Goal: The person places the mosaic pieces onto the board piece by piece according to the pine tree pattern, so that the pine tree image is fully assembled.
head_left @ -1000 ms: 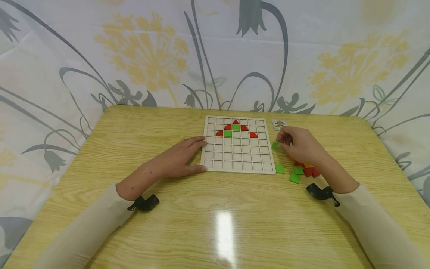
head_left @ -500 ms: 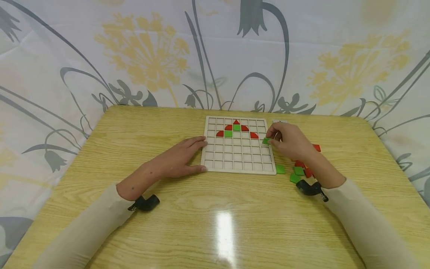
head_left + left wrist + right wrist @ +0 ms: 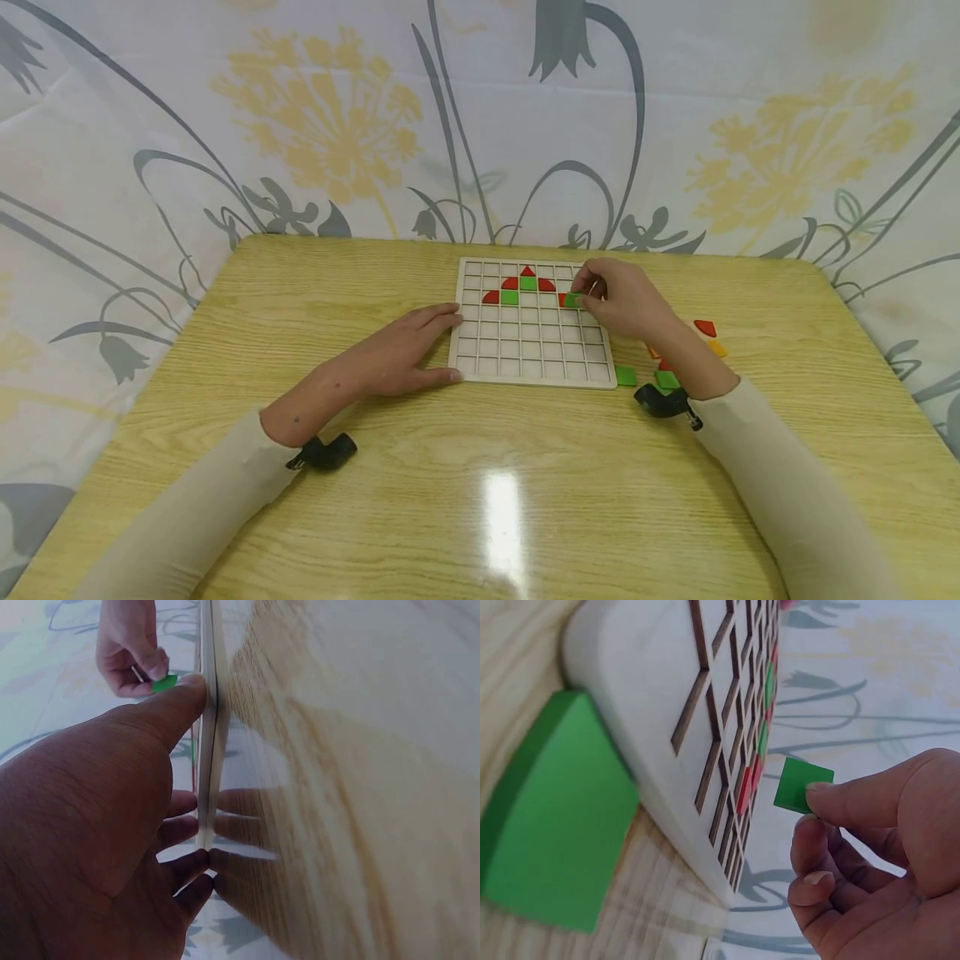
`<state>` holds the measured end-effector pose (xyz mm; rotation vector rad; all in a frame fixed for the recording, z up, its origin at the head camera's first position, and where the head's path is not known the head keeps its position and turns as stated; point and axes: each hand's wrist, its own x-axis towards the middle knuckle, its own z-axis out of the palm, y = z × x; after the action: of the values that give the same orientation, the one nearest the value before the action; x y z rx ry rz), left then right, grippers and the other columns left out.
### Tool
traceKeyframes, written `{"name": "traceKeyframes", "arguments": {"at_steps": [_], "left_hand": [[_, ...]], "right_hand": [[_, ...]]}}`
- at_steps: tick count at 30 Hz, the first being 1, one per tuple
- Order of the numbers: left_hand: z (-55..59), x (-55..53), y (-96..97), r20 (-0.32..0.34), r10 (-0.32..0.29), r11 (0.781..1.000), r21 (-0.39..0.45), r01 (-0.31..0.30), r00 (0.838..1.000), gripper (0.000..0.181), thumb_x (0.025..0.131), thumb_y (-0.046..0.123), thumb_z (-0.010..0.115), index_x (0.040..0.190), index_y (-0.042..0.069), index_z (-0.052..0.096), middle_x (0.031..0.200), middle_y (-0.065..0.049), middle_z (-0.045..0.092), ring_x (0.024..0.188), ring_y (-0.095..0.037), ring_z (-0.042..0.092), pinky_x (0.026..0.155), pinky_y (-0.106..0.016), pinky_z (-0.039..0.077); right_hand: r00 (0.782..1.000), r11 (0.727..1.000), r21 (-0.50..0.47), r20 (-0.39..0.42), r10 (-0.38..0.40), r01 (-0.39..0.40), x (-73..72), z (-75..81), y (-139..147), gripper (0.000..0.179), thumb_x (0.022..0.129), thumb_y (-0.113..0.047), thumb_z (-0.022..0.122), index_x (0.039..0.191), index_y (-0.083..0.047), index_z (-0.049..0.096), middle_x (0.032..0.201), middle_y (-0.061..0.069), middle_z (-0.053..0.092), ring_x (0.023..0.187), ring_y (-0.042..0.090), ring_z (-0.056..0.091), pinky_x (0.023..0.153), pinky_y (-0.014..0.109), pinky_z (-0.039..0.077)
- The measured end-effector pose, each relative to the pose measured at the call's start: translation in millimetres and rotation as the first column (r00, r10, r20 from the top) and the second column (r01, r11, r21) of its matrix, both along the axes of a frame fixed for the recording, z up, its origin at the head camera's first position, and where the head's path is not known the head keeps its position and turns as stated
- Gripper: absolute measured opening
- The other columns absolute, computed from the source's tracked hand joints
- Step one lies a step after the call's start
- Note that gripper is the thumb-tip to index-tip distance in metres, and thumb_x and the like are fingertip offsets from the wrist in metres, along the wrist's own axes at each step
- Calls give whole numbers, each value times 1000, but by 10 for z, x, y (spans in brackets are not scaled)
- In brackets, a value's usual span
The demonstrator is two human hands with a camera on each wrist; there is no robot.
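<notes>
Being pinched between thumb and fingertips in the grip of the right hand (image 3: 626,300), a green tile (image 3: 572,300) is being held above the far right part of a gridded board (image 3: 517,346) on a desk (image 3: 375,500), a red tile (image 3: 562,301) being partly hidden. The board's left edge is being touched by the left hand (image 3: 401,354), nothing being grasped there. A jam on the ridges is possibly being risked, should the green tile be lowered askew, or the red tile nudged loose.

Between left hand (image 3: 401,354) and right hand (image 3: 626,297), the board (image 3: 520,349) fills the gap; loose tiles (image 3: 666,380) crowd the right one, and on their near side, wide-open surface (image 3: 427,500) between the sleeves (image 3: 213,496)!
</notes>
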<state>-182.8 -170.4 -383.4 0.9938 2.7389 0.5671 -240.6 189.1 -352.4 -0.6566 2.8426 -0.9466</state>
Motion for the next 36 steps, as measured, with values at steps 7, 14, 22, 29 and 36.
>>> {"name": "traceKeyframes", "arguments": {"at_steps": [7, 14, 22, 29, 36], "left_hand": [[3, 0, 1, 1, 1, 1000, -5, -1, 1000, 85, 102, 53, 68, 166, 7, 34, 174, -11, 26, 160, -33, 26, 128, -50, 28], [9, 0, 3, -2, -4, 1000, -10, 4, 1000, 85, 103, 52, 67, 166, 7, 33, 175, -11, 25, 160, -32, 26, 129, -50, 28], [-2, -7, 2, 4, -3, 1000, -6, 3, 1000, 85, 103, 53, 67, 166, 7, 33, 175, -11, 25, 160, -32, 25, 129, -50, 27], [3, -1, 3, 9, 1, 1000, -3, -1, 1000, 85, 103, 52, 67, 166, 7, 33, 174, -11, 25, 160, -33, 25, 129, -51, 27], [14, 5, 7, 3, 4, 1000, 0, -4, 1000, 85, 102, 52, 69, 166, 7, 34, 174, -12, 26, 160, -34, 26, 129, -51, 27]], "right_hand": [[1000, 1000, -23, 6, -12, 12, -97, -9, -97, 7, 102, -2, 63, 107, -2, 68, 106, 15, 70, 93, 30, 66, 80, 42, 52], [1000, 999, -35, 31, -1, 2, -192, -47, -169, 8, 103, -2, 63, 108, -1, 69, 106, 17, 70, 92, 30, 65, 81, 42, 52], [999, 1000, -16, 44, 14, -13, -264, -95, -230, 9, 104, -5, 64, 109, -3, 71, 107, 15, 71, 86, 27, 63, 78, 42, 51], [998, 999, -5, 54, 42, -41, -302, -144, -262, 12, 103, -5, 63, 110, -2, 72, 108, 14, 71, 85, 26, 61, 78, 42, 50], [998, 999, -1, 48, 36, -36, -298, -162, -263, 12, 104, -5, 61, 109, -3, 72, 107, 15, 70, 84, 27, 61, 78, 42, 50]]}}
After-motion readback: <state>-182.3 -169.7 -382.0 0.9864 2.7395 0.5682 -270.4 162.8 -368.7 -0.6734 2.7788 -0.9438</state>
